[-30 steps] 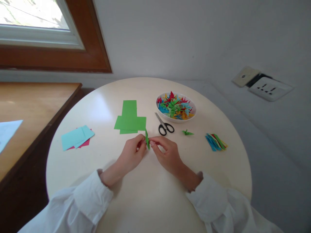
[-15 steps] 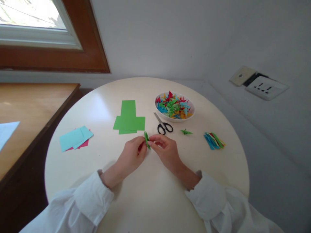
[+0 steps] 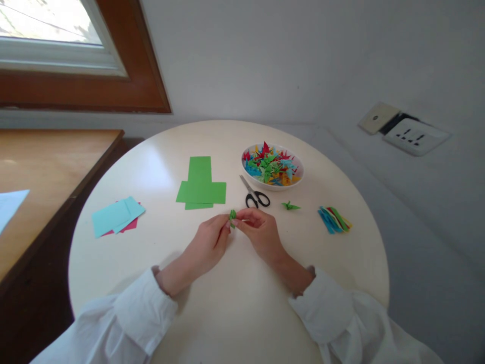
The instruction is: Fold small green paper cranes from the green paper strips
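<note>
Between my two hands, over the middle of the table, is a small folded piece of green paper (image 3: 232, 218). My left hand (image 3: 209, 241) pinches it from the left, fingers closed. From the right, my right hand (image 3: 260, 233) grips it between thumb and fingertips. Parts of the folds are hidden by the fingers. Just beyond my hands lie flat green paper sheets (image 3: 200, 188), overlapping in a cross shape. Black-handled scissors (image 3: 253, 194) rest behind my right hand, and a finished green paper crane (image 3: 291, 206) lies to their right.
A white oval bowl (image 3: 278, 187) full of colourful paper cranes stands at the back right. Several folded paper strips (image 3: 334, 220) lie at the right. Light blue sheets (image 3: 113, 217) over red paper (image 3: 131, 225) lie at the left of the round white table (image 3: 235, 313).
The folded green paper has turned and looks shorter and more bunched between my fingers. My left hand has shifted slightly to the right. Other things stay in place.
</note>
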Motion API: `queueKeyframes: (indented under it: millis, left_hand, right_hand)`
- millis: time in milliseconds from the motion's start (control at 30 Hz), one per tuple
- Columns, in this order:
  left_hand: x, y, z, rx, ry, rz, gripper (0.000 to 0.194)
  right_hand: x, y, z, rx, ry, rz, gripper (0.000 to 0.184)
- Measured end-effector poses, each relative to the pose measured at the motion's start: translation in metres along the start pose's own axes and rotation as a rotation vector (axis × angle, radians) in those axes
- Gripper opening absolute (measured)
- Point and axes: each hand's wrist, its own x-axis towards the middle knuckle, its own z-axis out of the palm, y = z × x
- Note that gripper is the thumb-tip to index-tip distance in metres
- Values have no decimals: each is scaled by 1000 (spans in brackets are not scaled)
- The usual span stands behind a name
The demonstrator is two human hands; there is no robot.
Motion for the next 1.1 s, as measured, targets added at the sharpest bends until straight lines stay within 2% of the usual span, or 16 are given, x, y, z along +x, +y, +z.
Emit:
queueKeyframes:
  millis: [233, 467, 667, 867, 1100]
  left_hand:
    - [1, -1, 2, -176, -39, -99, 26]
    - [4, -8, 6, -367, -54, -102, 31]
    - [4, -10, 10, -381, -19, -100, 30]
    - [2, -13, 13, -385, 10, -119, 27]
    - [3, -6, 10, -308, 63, -94, 24]
  right_hand:
    - [2, 2, -2, 93, 13, 36, 14]
    - [-1, -3, -3, -82, 69, -59, 13]
    - [-5, -8, -2, -190, 45, -189, 5]
    - [-5, -6, -3, -207, 31, -262, 7]
    - [-5, -6, -3, -282, 28, -370, 9]
